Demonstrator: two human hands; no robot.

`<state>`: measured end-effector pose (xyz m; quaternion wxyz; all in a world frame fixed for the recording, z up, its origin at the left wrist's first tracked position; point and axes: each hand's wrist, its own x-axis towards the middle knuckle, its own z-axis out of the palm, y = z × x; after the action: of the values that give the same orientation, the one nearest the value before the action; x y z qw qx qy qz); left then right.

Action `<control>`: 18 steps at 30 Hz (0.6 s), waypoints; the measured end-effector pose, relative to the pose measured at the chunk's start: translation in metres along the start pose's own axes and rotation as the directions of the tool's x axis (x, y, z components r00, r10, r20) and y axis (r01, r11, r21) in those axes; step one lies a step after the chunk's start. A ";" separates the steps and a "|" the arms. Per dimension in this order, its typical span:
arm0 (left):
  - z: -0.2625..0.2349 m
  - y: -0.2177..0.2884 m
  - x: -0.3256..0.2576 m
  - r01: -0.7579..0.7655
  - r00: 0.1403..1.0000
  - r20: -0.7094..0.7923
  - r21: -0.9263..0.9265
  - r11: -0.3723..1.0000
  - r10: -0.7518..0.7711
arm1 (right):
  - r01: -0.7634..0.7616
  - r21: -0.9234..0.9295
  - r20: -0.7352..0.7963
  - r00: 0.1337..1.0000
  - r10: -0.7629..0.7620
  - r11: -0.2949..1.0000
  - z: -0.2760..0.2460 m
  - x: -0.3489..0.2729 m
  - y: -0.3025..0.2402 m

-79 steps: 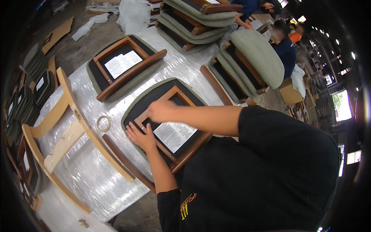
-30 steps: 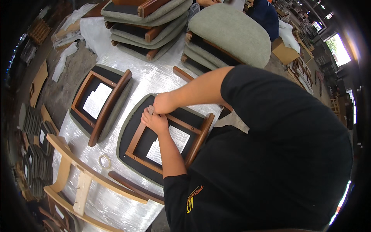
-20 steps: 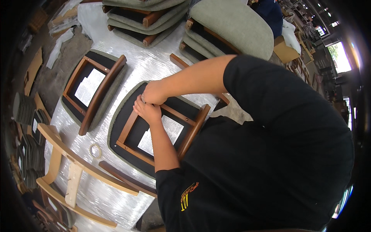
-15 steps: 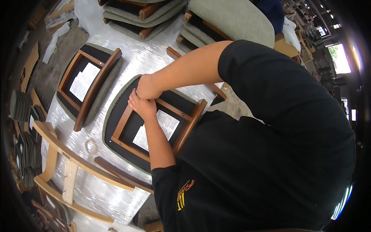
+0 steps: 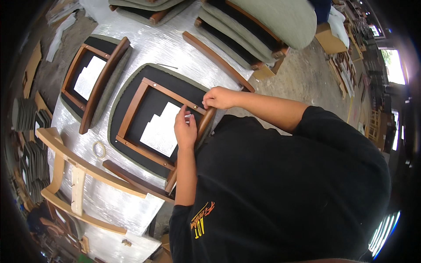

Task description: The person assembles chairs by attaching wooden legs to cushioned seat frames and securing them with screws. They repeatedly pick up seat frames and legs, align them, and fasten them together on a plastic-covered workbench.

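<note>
Dark-wood seat frame, both hands at its near right corner.

Your upturned chair seat (image 5: pixel 153 118) lies in the middle of the foil-covered bench (image 5: pixel 166 48), white label inside the frame. Your left hand (image 5: pixel 185 129) curls beside the rail with fingers pinched on something small (too small to name); your right hand (image 5: pixel 218 97) grips the rail's top corner. Hold the rail steady with the right, keep the left close and square to the corner, and avoid shifting the seat toward its neighbour (image 5: pixel 94 81).
</note>
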<state>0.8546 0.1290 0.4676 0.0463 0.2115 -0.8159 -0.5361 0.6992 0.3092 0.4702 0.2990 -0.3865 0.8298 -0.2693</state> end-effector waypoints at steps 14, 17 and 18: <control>0.027 -0.027 0.021 -0.066 0.982 0.187 0.293 0.954 0.011 | -0.203 -0.197 0.036 0.976 0.214 0.959 -0.017 0.016 -0.079; 0.027 -0.031 0.016 -0.074 0.981 0.193 0.268 0.960 0.022 | -0.075 -0.507 0.265 0.934 0.239 0.859 -0.022 0.017 -0.097; 0.026 -0.030 0.015 -0.053 0.984 0.179 0.219 0.974 0.013 | 0.167 -0.529 0.332 0.943 0.021 0.832 -0.023 0.017 -0.102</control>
<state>0.8419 0.1349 0.4273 -0.0414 0.1533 -0.8752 -0.4569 0.7232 0.2437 0.5501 0.2969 -0.5267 0.7957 0.0363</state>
